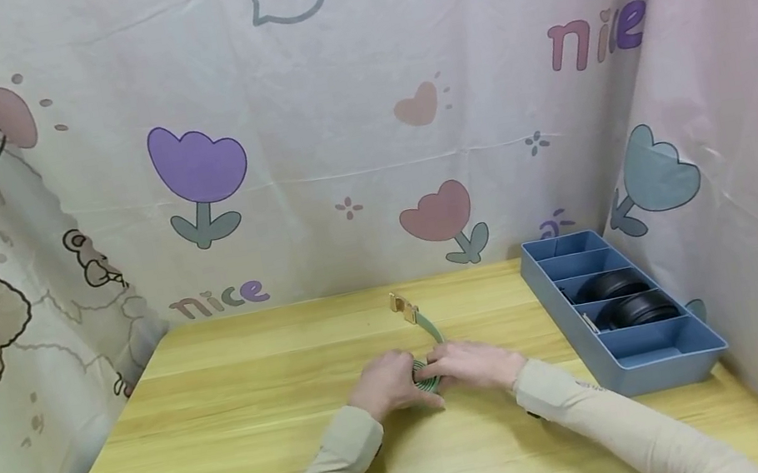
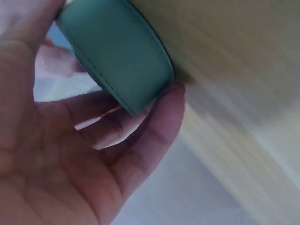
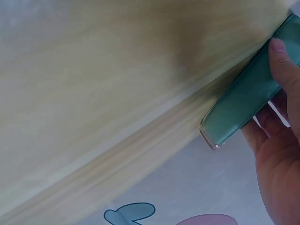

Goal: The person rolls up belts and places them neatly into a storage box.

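Observation:
A green belt (image 1: 426,385) stands on its edge on the table, mostly wound into a tight coil. Its loose end runs away from the coil to a gold buckle (image 1: 403,308). My left hand (image 1: 391,384) grips the coil from the left, thumb and fingers curled round the smooth outer band (image 2: 117,51). From the right, my right hand (image 1: 473,363) pinches the belt where the strap leaves the coil. The right wrist view shows its thumb on the green strap (image 3: 248,98), which ends in a metal edge (image 3: 210,138).
On the right of the wooden table (image 1: 262,392) stands a blue-grey divided box (image 1: 598,354). Two of its compartments hold dark coiled things, probably belts (image 1: 639,309). A patterned cloth (image 1: 312,113) hangs behind the table and at both sides.

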`<state>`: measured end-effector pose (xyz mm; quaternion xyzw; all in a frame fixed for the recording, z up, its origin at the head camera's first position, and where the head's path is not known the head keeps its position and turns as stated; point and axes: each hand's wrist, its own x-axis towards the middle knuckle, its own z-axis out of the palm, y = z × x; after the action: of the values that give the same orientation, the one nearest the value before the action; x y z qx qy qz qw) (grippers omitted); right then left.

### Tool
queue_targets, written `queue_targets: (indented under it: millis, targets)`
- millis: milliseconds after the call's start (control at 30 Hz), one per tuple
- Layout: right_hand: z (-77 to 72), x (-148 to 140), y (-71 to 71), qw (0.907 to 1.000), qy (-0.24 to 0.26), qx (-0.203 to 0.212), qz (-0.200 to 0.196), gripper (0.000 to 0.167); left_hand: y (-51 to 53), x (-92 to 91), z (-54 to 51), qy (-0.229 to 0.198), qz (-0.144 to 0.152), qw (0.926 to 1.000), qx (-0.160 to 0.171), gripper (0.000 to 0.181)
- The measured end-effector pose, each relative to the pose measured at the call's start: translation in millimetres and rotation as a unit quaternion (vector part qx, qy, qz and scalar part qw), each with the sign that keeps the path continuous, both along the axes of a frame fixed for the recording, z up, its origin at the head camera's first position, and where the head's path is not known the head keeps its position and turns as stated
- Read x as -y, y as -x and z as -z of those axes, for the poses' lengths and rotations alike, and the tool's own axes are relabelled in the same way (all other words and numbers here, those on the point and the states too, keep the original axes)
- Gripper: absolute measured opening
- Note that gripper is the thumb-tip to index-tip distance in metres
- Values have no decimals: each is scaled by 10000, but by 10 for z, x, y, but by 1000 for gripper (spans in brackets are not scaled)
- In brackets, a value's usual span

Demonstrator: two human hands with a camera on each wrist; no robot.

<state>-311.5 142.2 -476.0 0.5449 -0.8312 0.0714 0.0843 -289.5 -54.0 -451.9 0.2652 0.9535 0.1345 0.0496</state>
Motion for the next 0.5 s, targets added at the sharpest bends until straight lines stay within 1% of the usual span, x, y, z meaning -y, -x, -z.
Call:
queue_targets:
  millis: [67,133,200,267,300,367,400,433,500]
  targets:
    - [-8,-9,5,9999,-37,-91,47,26,-3,-15,-9,158,-1,9997,-176,44]
    - [-12,-15,7,9998,-88,-110,103,31,8,-11,-21,213,147,9995,-207,35]
    - [-18,-18,8,9997,-139,-69,204,37,29,5,-31,169,333,9992,-135,31]
    - [-19,-22,12,9994,-192,-41,272,41,46,18,-32,140,481,9987,-4,37]
    - [-21,-22,15,9993,-223,-49,293,42,49,21,-34,145,494,9987,55,39]
    - [-27,-26,25,9991,-254,-82,328,41,47,14,-33,133,406,9990,100,41]
    - [-31,-27,32,9991,-256,-132,307,40,41,3,-32,149,315,9994,74,41]
    - [-20,-22,30,9992,-244,-162,271,39,22,-3,-16,175,211,9996,23,43]
    - [-2,-11,23,9994,-210,-214,198,36,-15,-18,19,327,77,9992,-194,46]
